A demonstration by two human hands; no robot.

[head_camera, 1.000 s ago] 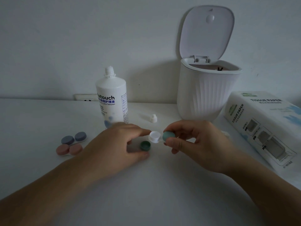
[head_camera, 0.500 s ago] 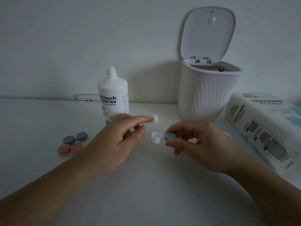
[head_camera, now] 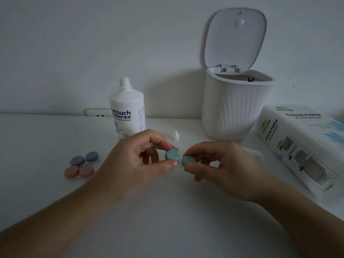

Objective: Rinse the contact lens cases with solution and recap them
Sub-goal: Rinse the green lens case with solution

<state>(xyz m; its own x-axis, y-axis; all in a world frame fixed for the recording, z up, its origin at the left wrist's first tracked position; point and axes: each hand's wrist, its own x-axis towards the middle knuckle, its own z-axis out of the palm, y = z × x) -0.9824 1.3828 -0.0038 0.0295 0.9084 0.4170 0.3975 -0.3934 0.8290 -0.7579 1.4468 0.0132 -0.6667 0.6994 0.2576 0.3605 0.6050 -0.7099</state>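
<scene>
at frame centre, above the table, the left hand pinches one green cap of the case while the right hand pinches the other cap, the bottle behind.

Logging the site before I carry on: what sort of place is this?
Probably a home desk or dresser top against a wall: a lens solution bottle, a small lidded bin and a tissue pack stand on the white table.
</scene>
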